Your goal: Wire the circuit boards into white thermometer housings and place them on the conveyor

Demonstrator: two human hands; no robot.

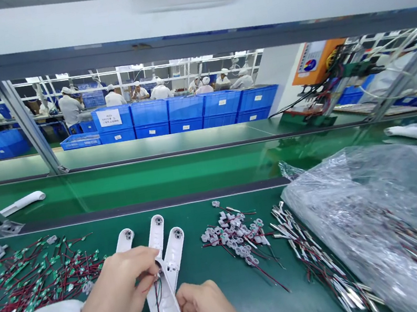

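My left hand (pixel 123 282) pinches the upper end of a long white plastic housing (pixel 166 309), its fingertips partly hiding a small part there. My right hand (pixel 206 311) grips the lower right edge of the same housing, thumb on top. Dark thin wires run down inside the open shell. Just beyond the hands, the round ends of more white housings (pixel 174 247) lie on the green bench, each with a small dark round part. Right of them is a heap of small translucent plastic pieces (pixel 237 233) with dark red wires.
Small green boards with red wires (pixel 53 278) spread over the left. Silvery wired strips (pixel 322 259) and a clear plastic bag (pixel 375 224) are at the right. Behind runs a green belt (pixel 179 174) under a metal frame; blue bins (pixel 185 112) and people in white stand farther back.
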